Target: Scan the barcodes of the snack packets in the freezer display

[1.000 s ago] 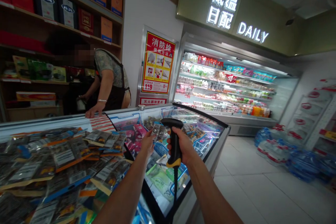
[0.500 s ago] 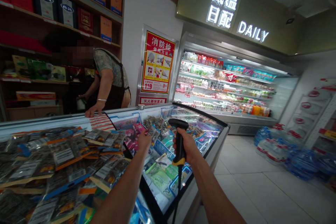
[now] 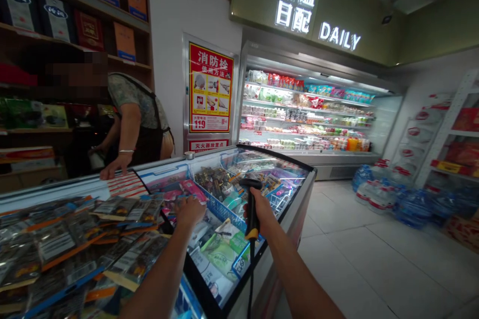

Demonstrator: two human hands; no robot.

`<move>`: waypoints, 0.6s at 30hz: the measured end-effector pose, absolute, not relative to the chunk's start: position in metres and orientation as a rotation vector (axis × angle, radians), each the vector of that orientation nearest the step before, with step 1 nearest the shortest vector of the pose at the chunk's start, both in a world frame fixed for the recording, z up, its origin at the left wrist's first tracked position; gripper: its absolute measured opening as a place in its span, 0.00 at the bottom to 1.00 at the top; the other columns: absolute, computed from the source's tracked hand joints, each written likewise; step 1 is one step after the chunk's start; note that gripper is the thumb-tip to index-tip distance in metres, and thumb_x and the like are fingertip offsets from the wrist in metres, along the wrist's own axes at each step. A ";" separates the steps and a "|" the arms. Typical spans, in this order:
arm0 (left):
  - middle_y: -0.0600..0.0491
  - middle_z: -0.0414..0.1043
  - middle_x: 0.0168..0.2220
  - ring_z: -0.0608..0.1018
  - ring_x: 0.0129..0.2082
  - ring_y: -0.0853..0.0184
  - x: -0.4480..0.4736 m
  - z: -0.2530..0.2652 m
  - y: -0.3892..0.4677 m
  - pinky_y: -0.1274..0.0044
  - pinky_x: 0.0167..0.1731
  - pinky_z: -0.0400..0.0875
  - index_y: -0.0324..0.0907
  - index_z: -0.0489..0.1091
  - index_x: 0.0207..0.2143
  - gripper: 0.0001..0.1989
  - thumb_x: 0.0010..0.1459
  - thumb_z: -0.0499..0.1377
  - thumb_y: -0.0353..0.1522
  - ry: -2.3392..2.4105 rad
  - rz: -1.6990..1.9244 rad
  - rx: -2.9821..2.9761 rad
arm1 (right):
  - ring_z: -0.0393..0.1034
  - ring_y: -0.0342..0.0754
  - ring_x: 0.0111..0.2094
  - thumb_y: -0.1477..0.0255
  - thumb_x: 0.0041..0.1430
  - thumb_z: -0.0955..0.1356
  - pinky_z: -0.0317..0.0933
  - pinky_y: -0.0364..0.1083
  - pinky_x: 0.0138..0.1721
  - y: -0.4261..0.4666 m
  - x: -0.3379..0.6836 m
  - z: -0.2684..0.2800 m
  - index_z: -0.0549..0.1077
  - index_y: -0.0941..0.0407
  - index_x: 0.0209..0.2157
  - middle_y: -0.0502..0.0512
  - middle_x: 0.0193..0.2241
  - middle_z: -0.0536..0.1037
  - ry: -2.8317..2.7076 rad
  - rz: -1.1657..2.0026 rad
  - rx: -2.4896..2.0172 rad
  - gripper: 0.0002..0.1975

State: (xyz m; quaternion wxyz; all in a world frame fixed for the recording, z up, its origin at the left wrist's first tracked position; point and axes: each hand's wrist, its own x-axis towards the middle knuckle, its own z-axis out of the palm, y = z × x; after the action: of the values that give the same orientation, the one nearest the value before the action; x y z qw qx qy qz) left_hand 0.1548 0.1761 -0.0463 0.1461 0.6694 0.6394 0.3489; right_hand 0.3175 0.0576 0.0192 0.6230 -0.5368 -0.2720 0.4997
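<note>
My right hand [image 3: 262,212] is wrapped round the grip of a black and yellow handheld barcode scanner [image 3: 253,204], its head up and its cable hanging down. My left hand [image 3: 190,212] reaches into the chest freezer [image 3: 305,184], over pink packets [image 3: 172,197]. Its fingers look apart and partly bent, with the tips among the packets; no item shows lifted in them. A brighter pink packet [image 3: 193,189] lies just beyond the fingertips. Blue wire baskets [image 3: 220,208] divide the freezer, and green-and-white bags [image 3: 224,246] lie nearer to me.
Many clear snack packets [image 3: 56,244] are heaped on the left. Behind them a person [image 3: 130,109] leans with one hand on the freezer's edge. A lit refrigerated display [image 3: 307,109] stands at the back. Water bottles [image 3: 415,204] stand on the floor at right.
The view has turned right, so the scene sits further left. My left hand has gone from a pinch at a pink packet to looser fingers over the packets. My right hand keeps the scanner.
</note>
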 end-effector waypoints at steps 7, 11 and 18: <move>0.45 0.73 0.28 0.72 0.40 0.54 0.205 0.005 0.134 0.68 0.36 0.64 0.42 0.71 0.25 0.15 0.42 0.59 0.44 0.961 1.061 1.341 | 0.70 0.49 0.28 0.62 0.50 0.62 0.61 0.46 0.29 0.082 0.299 0.025 0.66 0.55 0.30 0.53 0.23 0.72 -0.823 0.698 -1.295 0.11; 0.47 0.72 0.24 0.75 0.30 0.59 0.217 0.016 0.102 0.72 0.27 0.67 0.41 0.72 0.28 0.22 0.43 0.56 0.51 0.687 0.915 0.998 | 0.64 0.56 0.44 0.67 0.51 0.62 0.51 0.55 0.47 0.091 0.274 0.017 0.68 0.57 0.38 0.61 0.38 0.72 -1.017 0.490 -1.461 0.13; 0.52 0.71 0.21 0.69 0.16 0.73 0.176 -0.002 0.109 0.81 0.15 0.62 0.38 0.69 0.25 0.13 0.45 0.61 0.40 1.015 1.205 0.782 | 0.62 0.52 0.46 0.67 0.55 0.59 0.53 0.49 0.48 0.101 0.305 -0.011 0.71 0.57 0.36 0.61 0.42 0.70 -1.181 0.298 -1.472 0.13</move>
State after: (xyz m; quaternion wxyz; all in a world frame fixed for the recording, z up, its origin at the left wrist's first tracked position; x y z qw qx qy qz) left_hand 0.1755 0.1092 -0.0018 0.6374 0.3424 0.4447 0.5279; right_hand 0.3052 0.1005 -0.0105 0.5774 -0.6290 -0.5047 0.1273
